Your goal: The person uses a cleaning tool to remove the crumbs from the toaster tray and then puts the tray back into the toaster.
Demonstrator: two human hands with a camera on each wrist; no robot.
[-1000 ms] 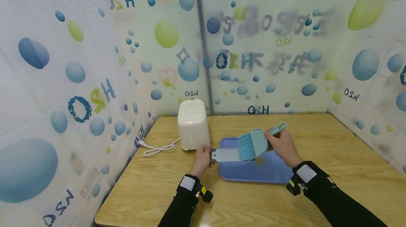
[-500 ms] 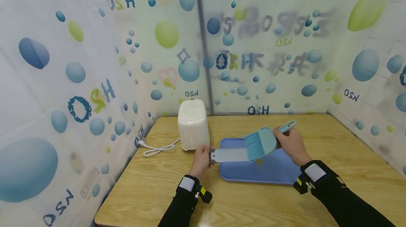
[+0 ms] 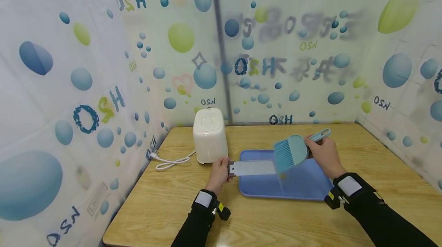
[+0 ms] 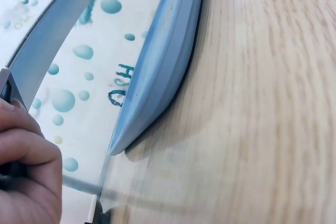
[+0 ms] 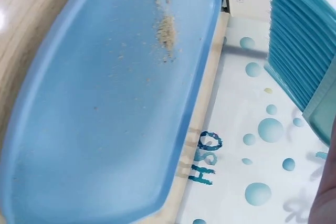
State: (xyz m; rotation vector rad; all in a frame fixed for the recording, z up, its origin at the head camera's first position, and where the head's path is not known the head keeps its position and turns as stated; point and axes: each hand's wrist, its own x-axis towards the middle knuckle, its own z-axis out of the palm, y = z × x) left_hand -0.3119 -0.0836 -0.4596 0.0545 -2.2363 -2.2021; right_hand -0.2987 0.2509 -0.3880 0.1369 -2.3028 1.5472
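Observation:
My left hand [image 3: 218,174] grips the grey end of a flat metal crumb tray [image 3: 255,167], which reaches right over a blue tray [image 3: 304,187]. In the left wrist view, the crumb tray [image 4: 47,35] is raised above the blue tray's rim. My right hand [image 3: 326,157] holds a light blue brush [image 3: 288,153] by its handle. The brush's bristles point left and down, at the crumb tray's far end. A small heap of tan crumbs [image 5: 166,32] lies on the blue tray, with specks scattered around it.
A white toaster [image 3: 210,135] stands behind my left hand, its white cord [image 3: 172,162] and plug lying to the left on the wooden table [image 3: 165,208]. Bubble-patterned curtains [image 3: 293,47] close in the back and both sides.
My right hand has drawn the brush rightward along the crumb tray to its far end, baring more of the metal. My left hand has stayed in place with the crumb tray.

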